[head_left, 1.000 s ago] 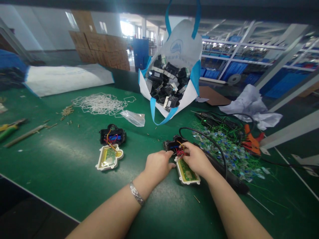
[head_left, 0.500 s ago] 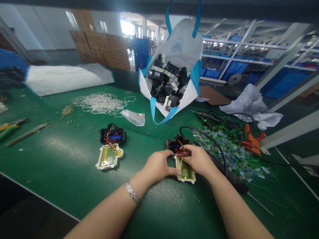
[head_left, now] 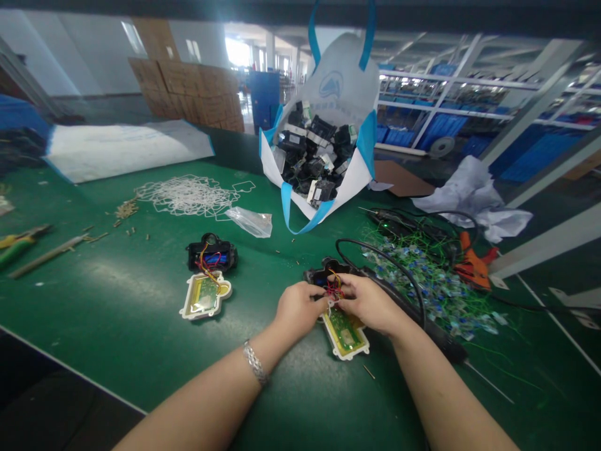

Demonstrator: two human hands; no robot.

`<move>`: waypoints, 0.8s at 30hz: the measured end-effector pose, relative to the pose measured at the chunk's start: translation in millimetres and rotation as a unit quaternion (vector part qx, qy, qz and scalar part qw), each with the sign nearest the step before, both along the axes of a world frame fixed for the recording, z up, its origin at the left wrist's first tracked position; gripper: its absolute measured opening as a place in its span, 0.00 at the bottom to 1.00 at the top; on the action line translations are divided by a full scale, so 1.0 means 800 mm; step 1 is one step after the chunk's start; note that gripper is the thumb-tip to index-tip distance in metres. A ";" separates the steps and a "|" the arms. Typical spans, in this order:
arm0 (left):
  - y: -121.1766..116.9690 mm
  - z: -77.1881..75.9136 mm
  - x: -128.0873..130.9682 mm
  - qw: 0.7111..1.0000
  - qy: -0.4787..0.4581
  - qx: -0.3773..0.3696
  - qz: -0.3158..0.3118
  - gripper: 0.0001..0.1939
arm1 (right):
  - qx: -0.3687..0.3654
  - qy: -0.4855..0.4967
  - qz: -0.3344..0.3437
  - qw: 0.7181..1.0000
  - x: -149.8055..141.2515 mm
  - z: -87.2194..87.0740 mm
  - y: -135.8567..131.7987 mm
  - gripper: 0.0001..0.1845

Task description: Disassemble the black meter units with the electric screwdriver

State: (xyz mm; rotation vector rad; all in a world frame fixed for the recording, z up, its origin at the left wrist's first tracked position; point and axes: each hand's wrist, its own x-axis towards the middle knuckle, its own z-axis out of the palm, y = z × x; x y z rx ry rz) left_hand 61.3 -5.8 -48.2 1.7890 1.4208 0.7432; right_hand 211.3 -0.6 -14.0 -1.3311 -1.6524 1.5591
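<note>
A white plastic housing (head_left: 347, 356) with a yellow-edged green circuit board (head_left: 346, 332) in it lies at front centre, tilted on the table. Red and yellow wires (head_left: 334, 288) run from it to a black casing (head_left: 315, 274) just behind, partly hidden by my hands. My right hand (head_left: 373, 305) pinches the wires at the housing's upper end. From the other side, my left hand (head_left: 300, 310) closes thumb and forefinger at the same spot; what sits between them is hidden. To the left lies a similar opened unit: white housing (head_left: 185, 307), black casing (head_left: 228, 257).
Behind stands a white-and-blue bag (head_left: 350, 194) of black units. To the right lie a black corded tool (head_left: 441, 344), green wire scraps (head_left: 436, 288) and an orange-handled tool (head_left: 473, 266). White loops (head_left: 188, 195), a plastic bag (head_left: 253, 222) and pliers (head_left: 21, 244) lie left.
The white housing has turned slightly, its near end coming toward me. My left thumb has moved up from the board to the wire end, and both hands' fingertips are closer together.
</note>
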 end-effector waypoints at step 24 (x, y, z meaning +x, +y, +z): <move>0.017 0.018 -0.024 0.999 -0.031 -0.012 0.032 0.06 | 0.125 -0.222 -0.086 0.963 0.006 -0.004 0.003 0.14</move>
